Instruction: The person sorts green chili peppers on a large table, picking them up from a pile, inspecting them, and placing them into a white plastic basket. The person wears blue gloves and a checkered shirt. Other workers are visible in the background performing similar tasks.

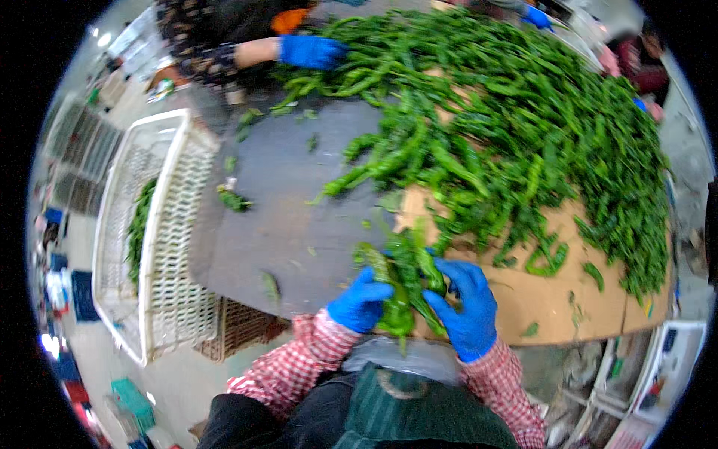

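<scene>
My left hand (362,300), in a blue glove, grips long green peppers (397,303) at the table's near edge. Opposite it, my right hand (465,306), also in a blue glove, has its thumb and fingers closed around the right side of the same small bunch. The peppers lie lengthwise between both hands, pointing away from me. Beyond them a large heap of green peppers (505,112) covers the far and right parts of the table, partly over cardboard (538,303).
A white plastic crate (182,247) with some green produce stands left of the dark tabletop (280,224). At the far side, a co-worker's blue-gloved hand (311,52) touches the heap. Another blue glove (538,18) shows at the far right. Pepper scraps lie on the tabletop.
</scene>
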`<move>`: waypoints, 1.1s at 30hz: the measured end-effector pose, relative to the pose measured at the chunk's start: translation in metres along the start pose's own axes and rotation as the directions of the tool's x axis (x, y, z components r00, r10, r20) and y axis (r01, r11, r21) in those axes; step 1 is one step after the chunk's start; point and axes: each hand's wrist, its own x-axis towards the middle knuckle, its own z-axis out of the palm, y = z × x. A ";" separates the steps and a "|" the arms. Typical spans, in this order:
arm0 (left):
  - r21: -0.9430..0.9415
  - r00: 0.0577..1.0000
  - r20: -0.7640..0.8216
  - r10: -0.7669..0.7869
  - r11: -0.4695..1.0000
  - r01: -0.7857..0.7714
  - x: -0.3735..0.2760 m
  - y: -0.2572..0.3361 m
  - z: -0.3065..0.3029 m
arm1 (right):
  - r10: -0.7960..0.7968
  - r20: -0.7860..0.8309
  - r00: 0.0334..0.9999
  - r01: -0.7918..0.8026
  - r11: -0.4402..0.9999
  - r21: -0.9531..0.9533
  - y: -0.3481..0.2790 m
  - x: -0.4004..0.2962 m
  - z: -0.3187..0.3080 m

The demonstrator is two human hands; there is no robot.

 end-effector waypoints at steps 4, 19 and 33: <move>-0.085 0.988 0.155 0.026 0.996 -0.013 0.006 0.009 0.019 | -0.057 0.064 0.996 0.049 0.993 0.109 -0.002 -0.010 0.007; 0.830 -0.051 -0.216 0.975 0.155 -0.536 -0.166 0.260 -0.010 | 0.318 0.200 0.927 -0.376 0.765 0.523 -0.001 -0.021 0.014; 0.503 0.517 0.353 0.780 -0.624 0.598 -0.108 0.234 -0.073 | 0.178 0.344 0.922 -0.331 0.825 0.459 -0.003 -0.022 0.019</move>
